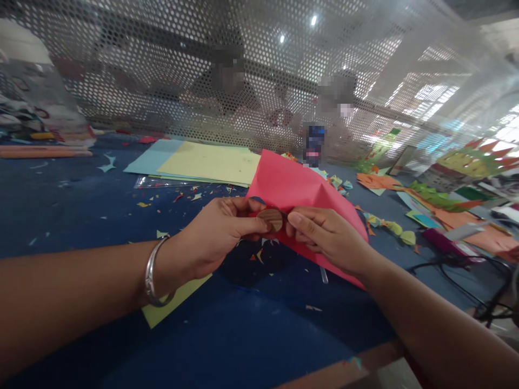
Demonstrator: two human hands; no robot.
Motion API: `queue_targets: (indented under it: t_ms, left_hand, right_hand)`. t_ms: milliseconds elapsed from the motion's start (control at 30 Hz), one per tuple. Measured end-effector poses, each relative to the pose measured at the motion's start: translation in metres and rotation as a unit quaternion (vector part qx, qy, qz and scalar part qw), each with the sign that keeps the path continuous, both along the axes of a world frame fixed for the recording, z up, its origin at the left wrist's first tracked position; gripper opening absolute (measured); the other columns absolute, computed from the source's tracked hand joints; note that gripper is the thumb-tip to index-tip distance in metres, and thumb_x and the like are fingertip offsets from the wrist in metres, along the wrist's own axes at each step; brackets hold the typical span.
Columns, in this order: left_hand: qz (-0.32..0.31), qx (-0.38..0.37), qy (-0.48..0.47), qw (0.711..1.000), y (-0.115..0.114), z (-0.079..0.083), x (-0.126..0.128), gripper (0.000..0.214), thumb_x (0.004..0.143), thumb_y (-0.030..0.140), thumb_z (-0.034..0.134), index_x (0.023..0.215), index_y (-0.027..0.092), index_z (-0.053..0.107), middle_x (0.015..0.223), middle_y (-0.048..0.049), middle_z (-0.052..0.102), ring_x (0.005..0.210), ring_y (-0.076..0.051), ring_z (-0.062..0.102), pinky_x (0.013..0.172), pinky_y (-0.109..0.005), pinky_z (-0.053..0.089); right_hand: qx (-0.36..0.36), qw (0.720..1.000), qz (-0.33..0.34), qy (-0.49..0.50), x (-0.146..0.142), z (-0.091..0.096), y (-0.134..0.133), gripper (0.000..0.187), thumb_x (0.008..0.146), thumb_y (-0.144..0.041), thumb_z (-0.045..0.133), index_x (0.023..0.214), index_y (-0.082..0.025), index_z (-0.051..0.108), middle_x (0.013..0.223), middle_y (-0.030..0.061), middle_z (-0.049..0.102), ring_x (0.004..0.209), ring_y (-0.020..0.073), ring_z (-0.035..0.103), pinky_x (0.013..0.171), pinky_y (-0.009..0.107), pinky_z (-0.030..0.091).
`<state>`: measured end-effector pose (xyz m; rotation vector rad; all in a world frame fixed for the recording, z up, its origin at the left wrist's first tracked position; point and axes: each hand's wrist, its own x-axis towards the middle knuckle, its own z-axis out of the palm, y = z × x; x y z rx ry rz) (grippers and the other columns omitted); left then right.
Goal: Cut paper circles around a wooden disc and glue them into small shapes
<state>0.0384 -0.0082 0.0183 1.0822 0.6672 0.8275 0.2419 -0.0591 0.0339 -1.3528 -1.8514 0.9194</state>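
Between the thumb and fingers of my left hand (221,227) is a small round wooden disc (271,220) with striped grain. It lies against the near edge of a red sheet of paper (292,181), which is lifted and bent. Just right of the disc, my right hand (320,232) is closed in a pinch at the same edge of the sheet. Its fingertips are partly hidden, so anything small between them does not show. A yellow-green piece of paper (174,302) lies under my left wrist.
Yellow paper (214,162) and light blue paper (146,156) lie at the back. A perforated screen (162,70) stands behind the blue table (81,216). Paper scraps are scattered about. At right are a purple box (450,246), cables (454,281) and paper crafts. A bottle (44,86) stands at left.
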Motion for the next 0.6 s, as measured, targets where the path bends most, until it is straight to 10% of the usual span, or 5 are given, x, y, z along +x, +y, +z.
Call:
queue_targets:
  t_ms: [600]
  left_hand:
    - [-0.009,0.035,-0.010,0.999,-0.0032,0.0010,0.0006,0.017,0.062,0.015,0.083,0.069,0.015,0.068,0.075,-0.0008,0.072,0.075,-0.013,0.066,0.076,-0.026,0.049]
  right_hand:
    - [0.061,0.995,0.019,-0.082,0.0037,0.0037,-0.0005,0.043,0.101,-0.052,0.045,0.077,-0.018,0.058,0.064,-0.0040,0.045,0.057,0.0094,0.039,0.057,0.025,0.033]
